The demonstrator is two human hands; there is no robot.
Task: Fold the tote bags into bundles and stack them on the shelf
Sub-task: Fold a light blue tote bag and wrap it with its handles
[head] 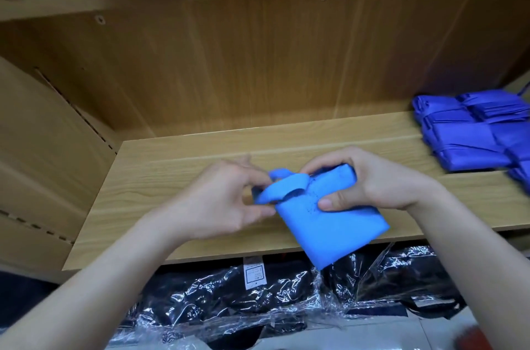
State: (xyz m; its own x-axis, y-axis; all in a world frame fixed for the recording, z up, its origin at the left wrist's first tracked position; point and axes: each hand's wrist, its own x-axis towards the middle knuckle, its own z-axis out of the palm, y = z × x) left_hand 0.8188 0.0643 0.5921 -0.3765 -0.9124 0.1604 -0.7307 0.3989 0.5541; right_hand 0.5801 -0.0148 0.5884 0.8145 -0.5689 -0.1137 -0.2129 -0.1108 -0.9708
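Over the wooden shelf (177,186), both hands' fingers (329,202) clamp a folded blue tote bag (332,223).

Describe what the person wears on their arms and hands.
Nothing shows: the left hand and right hand are bare, without gloves, rings or a watch. The left forearm and right forearm are uncovered to the frame's edge: no sleeve in view.

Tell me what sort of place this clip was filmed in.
Probably a shop stockroom or packing area: wooden shelving, a stack of folded blue tote bundles on its right end, and dark goods in clear plastic wrap below.
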